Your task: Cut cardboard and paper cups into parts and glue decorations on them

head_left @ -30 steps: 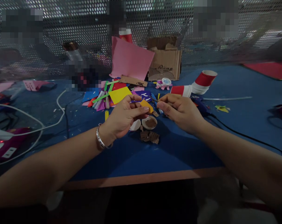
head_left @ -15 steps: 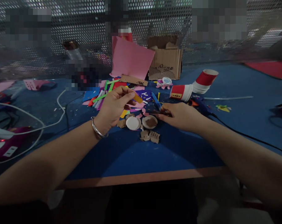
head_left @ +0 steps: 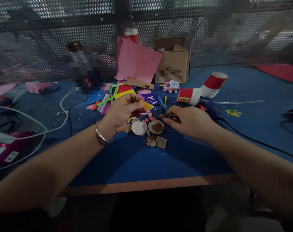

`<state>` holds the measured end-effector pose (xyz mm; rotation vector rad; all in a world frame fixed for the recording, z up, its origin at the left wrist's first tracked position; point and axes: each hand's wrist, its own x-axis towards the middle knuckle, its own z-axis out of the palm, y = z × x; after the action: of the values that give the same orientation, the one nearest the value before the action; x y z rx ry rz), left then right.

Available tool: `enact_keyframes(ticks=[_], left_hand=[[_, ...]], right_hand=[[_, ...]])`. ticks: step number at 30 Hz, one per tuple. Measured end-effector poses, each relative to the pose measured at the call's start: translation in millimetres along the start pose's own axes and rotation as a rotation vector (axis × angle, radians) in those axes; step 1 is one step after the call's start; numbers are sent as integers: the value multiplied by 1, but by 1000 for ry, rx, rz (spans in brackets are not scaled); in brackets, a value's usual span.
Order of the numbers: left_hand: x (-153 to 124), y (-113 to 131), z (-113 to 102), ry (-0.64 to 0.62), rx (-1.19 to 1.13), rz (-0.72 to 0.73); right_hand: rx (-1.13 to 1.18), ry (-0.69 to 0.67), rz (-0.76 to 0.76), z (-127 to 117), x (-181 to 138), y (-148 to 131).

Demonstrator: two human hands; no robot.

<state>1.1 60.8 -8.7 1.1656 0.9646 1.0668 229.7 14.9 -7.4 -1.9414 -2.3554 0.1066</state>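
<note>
My left hand [head_left: 123, 112], with a silver bangle at the wrist, pinches a small yellow-orange piece of paper [head_left: 147, 105] above the scraps. My right hand [head_left: 191, 120] is closed around dark scissors [head_left: 175, 118], whose blades point left toward the paper, apart from it. Most of the handles are hidden by the fingers. Below the hands lie a white paper disc [head_left: 139, 128] and a shallow round piece with brown cardboard inside [head_left: 157, 127]. Torn corrugated cardboard bits [head_left: 161, 142] lie just in front of them.
Coloured paper strips [head_left: 107, 100] pile up behind my left hand. Red-and-white paper cups [head_left: 189, 96] lie at right, near a glue gun [head_left: 211, 110] with a black cord. A pink sheet [head_left: 138, 61] and a cardboard box [head_left: 172, 66] stand at the back. White cables [head_left: 43, 127] cross the left side.
My left hand has shifted slightly right and down with the yellow-orange paper, nearer the scissors. The right hand stays in nearly the same place.
</note>
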Motion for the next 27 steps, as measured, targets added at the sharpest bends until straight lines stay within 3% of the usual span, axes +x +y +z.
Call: enact_keyframes(ticks=[7, 19, 27], left_hand=[[-6, 1, 9, 6, -97, -56], [-7, -2, 10, 26, -137, -37], [-15, -1, 16, -67, -114, 21]], right_hand=[[490, 234, -110, 1, -3, 0], [598, 296, -138, 0, -4, 0], [661, 250, -180, 4, -4, -3]])
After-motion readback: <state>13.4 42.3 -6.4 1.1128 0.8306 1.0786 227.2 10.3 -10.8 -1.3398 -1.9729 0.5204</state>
